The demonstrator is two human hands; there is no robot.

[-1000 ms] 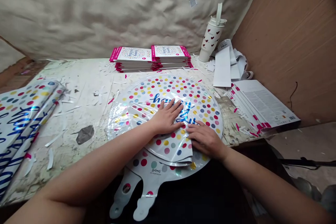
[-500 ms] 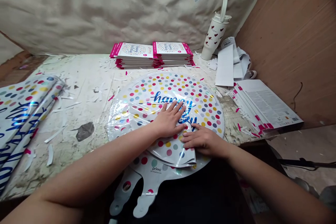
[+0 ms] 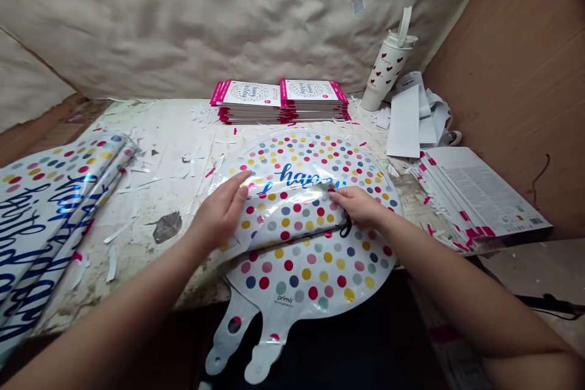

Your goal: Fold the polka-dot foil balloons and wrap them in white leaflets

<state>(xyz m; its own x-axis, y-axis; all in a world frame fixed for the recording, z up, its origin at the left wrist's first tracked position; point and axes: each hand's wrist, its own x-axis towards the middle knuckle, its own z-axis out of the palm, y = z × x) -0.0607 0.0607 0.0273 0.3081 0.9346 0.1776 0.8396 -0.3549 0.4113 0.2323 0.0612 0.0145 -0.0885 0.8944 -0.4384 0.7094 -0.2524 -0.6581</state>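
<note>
Flat foil balloons with coloured dots lie stacked at the table's front edge. The round white balloon (image 3: pixel 320 280) beneath carries blue lettering, and its tails hang over the edge. Across it lies a folded dotted foil balloon (image 3: pixel 292 213), doubled into a narrow strip. My right hand (image 3: pixel 359 204) pinches the strip's right end between thumb and fingers. At the strip's left end, my left hand (image 3: pixel 222 213) is closed around the foil, slightly blurred, its thumb and index finger on top. The undersides of both grips are hidden.
Two stacks of printed pink-edged packets (image 3: pixel 256 94) stand at the back. Right of them are a heart-patterned tumbler (image 3: pixel 386 73), crumpled white paper (image 3: pixel 404 125) and more packets (image 3: pixel 493 195). Other foil balloons (image 3: pixel 59 195) lie at left. Paper scraps (image 3: pixel 119 231) litter the table.
My hands have parted from the middle, the left moving left and the right staying near the right side. The foil flap has been folded upward into a narrower strip. The view has shifted slightly.
</note>
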